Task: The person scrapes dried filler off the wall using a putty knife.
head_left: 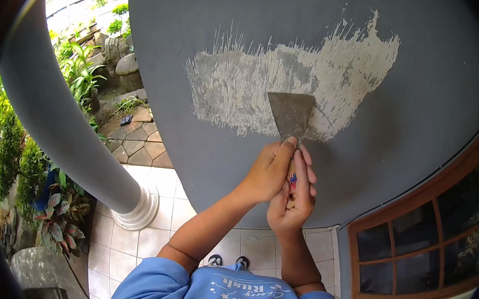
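A paint scraper [291, 113] with a wide metal blade and a wooden handle is held upright in both hands against a grey painted wall [237, 183]. My left hand [269, 168] grips the upper handle close to the blade. Around the lower handle is my right hand [297, 192], its fingers lying along the wood; part of the handle shows between the hands. The blade overlaps the lower middle of a rough, pale bare patch [244, 91], where the grey paint is off and the edges are streaked. Whether the blade edge touches the wall cannot be told.
A round grey column [78, 107] with a white base [137, 213] stands at left, beside plants [78, 73] and stones. At right is a wooden-framed window [418, 239], with a thin dark cable above it. Pale floor tiles [152, 241] lie below.
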`<act>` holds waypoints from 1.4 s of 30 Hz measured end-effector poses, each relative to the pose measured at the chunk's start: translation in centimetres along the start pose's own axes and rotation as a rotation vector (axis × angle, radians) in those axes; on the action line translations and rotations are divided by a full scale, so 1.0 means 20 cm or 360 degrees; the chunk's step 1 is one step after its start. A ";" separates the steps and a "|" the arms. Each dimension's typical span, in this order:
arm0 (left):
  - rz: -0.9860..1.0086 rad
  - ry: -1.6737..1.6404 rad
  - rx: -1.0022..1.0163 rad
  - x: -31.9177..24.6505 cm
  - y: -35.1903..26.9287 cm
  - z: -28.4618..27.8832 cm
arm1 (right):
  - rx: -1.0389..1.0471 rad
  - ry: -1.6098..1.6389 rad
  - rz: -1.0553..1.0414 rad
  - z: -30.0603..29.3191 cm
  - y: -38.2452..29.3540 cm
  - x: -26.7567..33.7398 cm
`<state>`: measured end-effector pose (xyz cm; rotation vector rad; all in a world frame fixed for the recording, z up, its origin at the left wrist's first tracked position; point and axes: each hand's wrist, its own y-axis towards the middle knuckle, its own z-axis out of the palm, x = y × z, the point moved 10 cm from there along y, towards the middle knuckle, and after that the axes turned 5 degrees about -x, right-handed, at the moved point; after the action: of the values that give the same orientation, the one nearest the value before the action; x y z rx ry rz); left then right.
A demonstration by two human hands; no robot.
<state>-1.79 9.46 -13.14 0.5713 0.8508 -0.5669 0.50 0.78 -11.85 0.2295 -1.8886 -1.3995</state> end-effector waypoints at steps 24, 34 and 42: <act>-0.0106 0.0050 0.0041 0.00 0.06 -0.03 | -0.0052 -0.0248 0.0007 0.03 0.04 0.02; -0.0165 -0.0007 0.0071 0.05 0.03 -0.03 | -0.0149 -0.0312 -0.0052 0.01 0.02 0.08; -0.0060 0.0202 -0.0020 -0.02 0.03 0.01 | -0.0012 -0.0288 0.0037 -0.02 0.03 0.10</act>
<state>-1.52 9.80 -12.48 0.5854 0.9864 -0.5633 -0.50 -0.46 -10.40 0.0785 -2.0252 -1.4526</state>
